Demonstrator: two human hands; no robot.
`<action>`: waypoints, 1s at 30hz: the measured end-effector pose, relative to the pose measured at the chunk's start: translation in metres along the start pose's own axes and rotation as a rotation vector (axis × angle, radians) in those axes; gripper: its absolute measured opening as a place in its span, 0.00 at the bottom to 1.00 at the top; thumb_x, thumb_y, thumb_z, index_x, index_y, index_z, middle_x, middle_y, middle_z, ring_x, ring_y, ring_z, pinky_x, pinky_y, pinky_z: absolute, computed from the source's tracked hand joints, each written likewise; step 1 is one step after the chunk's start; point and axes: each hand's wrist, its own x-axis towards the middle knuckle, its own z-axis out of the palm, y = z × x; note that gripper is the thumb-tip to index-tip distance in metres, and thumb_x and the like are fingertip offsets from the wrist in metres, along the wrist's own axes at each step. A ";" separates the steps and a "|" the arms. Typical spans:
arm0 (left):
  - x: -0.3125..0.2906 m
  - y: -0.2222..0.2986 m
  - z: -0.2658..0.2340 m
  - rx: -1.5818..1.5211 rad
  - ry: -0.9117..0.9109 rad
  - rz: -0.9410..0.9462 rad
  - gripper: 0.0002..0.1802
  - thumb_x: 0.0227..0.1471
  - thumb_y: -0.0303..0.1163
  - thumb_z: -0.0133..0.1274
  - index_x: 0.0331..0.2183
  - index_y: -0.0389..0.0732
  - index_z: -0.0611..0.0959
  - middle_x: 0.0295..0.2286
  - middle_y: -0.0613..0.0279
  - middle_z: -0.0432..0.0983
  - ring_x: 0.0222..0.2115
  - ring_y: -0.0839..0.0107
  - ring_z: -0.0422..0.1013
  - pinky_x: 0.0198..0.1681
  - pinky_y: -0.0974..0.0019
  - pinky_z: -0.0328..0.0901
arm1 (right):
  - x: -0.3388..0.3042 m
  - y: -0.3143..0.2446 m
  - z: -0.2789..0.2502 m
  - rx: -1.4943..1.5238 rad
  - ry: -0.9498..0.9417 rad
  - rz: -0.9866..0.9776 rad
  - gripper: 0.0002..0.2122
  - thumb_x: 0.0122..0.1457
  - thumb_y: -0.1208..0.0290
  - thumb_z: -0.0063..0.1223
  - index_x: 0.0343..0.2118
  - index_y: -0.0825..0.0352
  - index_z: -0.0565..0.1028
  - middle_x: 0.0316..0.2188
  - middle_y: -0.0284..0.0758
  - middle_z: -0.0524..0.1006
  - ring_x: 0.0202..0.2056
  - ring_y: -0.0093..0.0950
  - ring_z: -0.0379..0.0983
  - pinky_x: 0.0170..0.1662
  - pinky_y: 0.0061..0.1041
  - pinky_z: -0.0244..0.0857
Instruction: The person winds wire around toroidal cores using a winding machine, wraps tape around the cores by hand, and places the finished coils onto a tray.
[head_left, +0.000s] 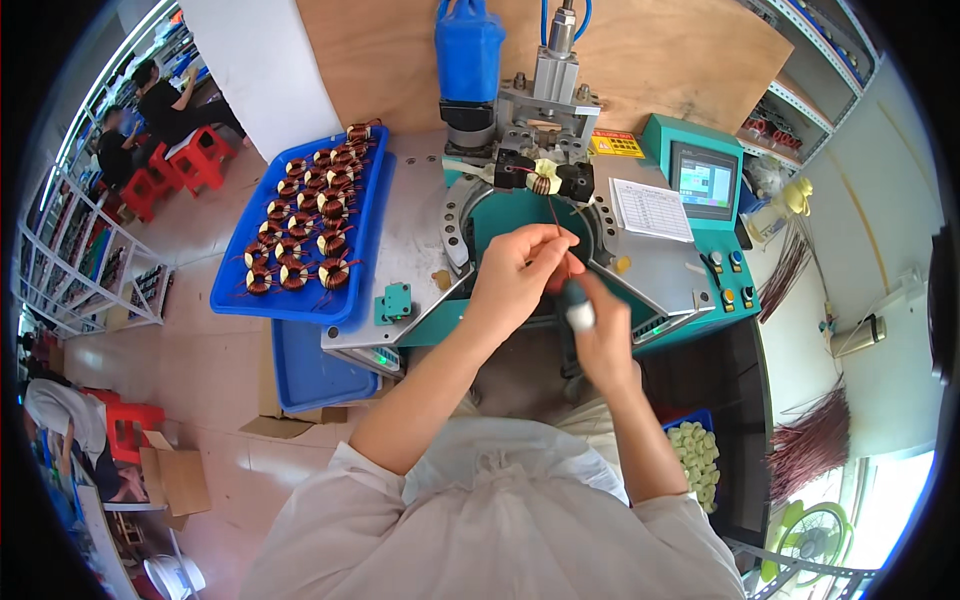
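A toroid core, pale with a few turns of copper wire on it, sits between the dark holders of the winding machine. From it a thin reddish wire runs down to my hands. My left hand pinches the wire just below the core, thumb and fingertips pressed together. Close beside it, my right hand is closed round a hand tool with a dark handle and a whitish section. The tool's working end is blurred and partly hidden by my fingers, so its kind is unclear.
A blue tray of wound toroid coils stands left on the machine table. At right are a control panel with a screen, paper sheets and hanging wire bundles. Pale cores fill a bin below. People sit far left.
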 end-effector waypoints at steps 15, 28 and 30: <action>-0.013 -0.006 -0.003 0.468 0.212 0.205 0.17 0.54 0.27 0.53 0.45 0.31 0.74 0.40 0.56 0.76 0.42 0.69 0.73 0.46 0.68 0.66 | 0.167 -0.048 -0.010 -0.711 -0.146 -0.534 0.09 0.42 0.78 0.56 0.29 0.62 0.80 0.25 0.40 0.76 0.30 0.41 0.75 0.34 0.35 0.69; 0.001 0.018 -0.010 -0.176 -0.003 0.115 0.12 0.58 0.29 0.51 0.41 0.32 0.79 0.37 0.60 0.78 0.40 0.77 0.72 0.46 0.73 0.65 | 0.026 -0.027 -0.002 -0.027 0.117 -0.071 0.11 0.47 0.83 0.49 0.36 0.69 0.75 0.24 0.44 0.76 0.27 0.35 0.77 0.30 0.30 0.68; -0.007 0.027 -0.007 -0.131 0.051 0.149 0.12 0.58 0.29 0.50 0.41 0.31 0.79 0.37 0.61 0.78 0.39 0.77 0.72 0.45 0.73 0.65 | 0.060 -0.048 -0.016 -0.194 0.152 -0.151 0.10 0.45 0.81 0.51 0.33 0.67 0.76 0.22 0.43 0.76 0.25 0.41 0.75 0.28 0.32 0.67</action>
